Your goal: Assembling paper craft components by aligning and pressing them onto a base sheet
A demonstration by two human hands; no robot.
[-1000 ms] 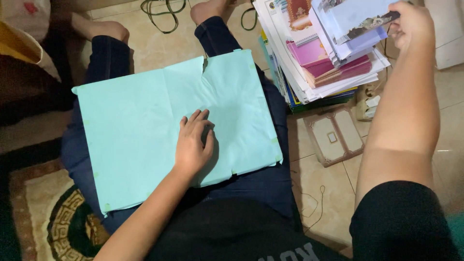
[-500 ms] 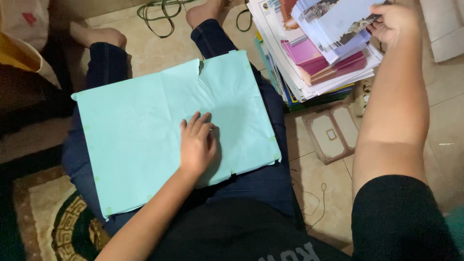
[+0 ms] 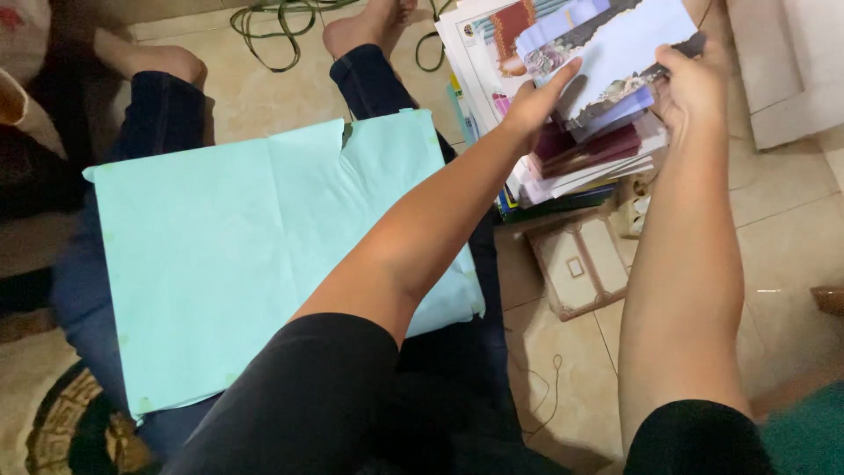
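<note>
We are holding a pale sheet with torn, printed edges between both hands, up above the stack of papers and booklets that is sitting on the tiled floor. Our right hand is gripping the sheet's right edge, its grip clamped on the paper with the thumb on top. Our left hand is touching the sheet's left edge with fingers stretched along it; we cannot tell whether that grip is pinching the paper or only steadying it. Directly beneath both grips the stack is fanning out, with maroon and purple covers showing. Well to the left of the grips, a large light-green paper is lying spread across our lap. Below the stack, a small patterned floor tile is showing.
</note>
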